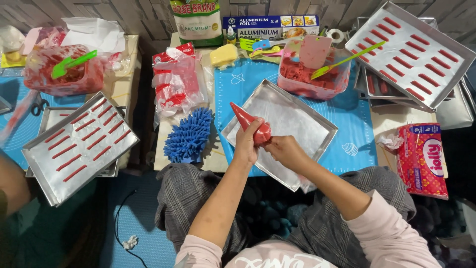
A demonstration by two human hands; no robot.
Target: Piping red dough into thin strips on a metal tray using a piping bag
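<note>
Head view, hands [267, 144] grip red piping bag [253, 126] — over tray [307, 124]

One head-worn camera looks steeply down, close over the lap and low table [357, 144].

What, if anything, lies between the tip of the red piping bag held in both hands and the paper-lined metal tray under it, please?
Nothing visible does. The red piping bag, held by the left hand and right hand, points over the bare lining of the paper-lined metal tray.
</note>
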